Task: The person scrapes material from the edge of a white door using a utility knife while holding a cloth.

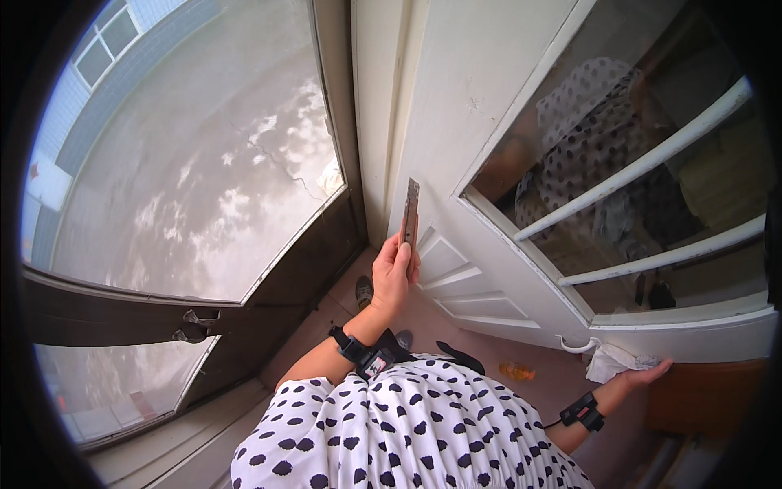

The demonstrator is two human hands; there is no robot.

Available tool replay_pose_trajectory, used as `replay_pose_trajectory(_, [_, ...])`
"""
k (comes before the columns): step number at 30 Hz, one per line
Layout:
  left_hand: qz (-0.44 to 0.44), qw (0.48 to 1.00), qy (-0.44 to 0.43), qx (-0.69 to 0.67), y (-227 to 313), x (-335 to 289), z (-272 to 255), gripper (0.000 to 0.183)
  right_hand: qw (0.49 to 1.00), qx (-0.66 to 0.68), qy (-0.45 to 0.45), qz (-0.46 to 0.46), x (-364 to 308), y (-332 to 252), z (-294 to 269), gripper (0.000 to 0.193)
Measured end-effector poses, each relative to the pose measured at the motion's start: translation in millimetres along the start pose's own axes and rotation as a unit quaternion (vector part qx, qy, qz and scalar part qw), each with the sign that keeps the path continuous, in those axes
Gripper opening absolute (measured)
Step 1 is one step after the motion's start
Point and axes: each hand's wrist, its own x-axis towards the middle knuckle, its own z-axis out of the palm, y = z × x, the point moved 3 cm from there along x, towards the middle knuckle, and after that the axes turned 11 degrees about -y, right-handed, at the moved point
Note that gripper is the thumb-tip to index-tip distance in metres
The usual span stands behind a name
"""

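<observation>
My left hand (393, 271) is closed around a long, narrow flat bar (410, 208), dark grey-brown with a worn tip. The bar stands upright in front of the white door (456, 122), close to its hinge-side edge. My right hand (646, 376) is stretched out to the right, fingers extended, by the lower edge of the door's window. A crumpled white cloth (609, 363) touches that hand, beside a white curved door handle (577, 345). Whether the palm pins the cloth against the door, I cannot tell.
A dark-framed glass door (326, 236) with a metal latch (195, 324) stands at the left. White bars (643, 175) cross the white door's window, which reflects a dotted garment. An orange object (516, 372) lies on the floor. Brown wood (709, 395) is at the lower right.
</observation>
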Motion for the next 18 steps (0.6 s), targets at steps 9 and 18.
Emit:
replay_pose_trajectory(9, [0.095,0.990,-0.100,0.029,66.3,40.7,65.2,0.034,0.998,0.047,-0.037,0.004,41.4,14.8,-4.7,0.066])
replay_pose_trajectory(18, [0.128,0.962,-0.149,0.189,76.6,52.8,120.7,0.035,0.997,0.073,-0.027,0.027,72.7,23.4,-8.6,0.059])
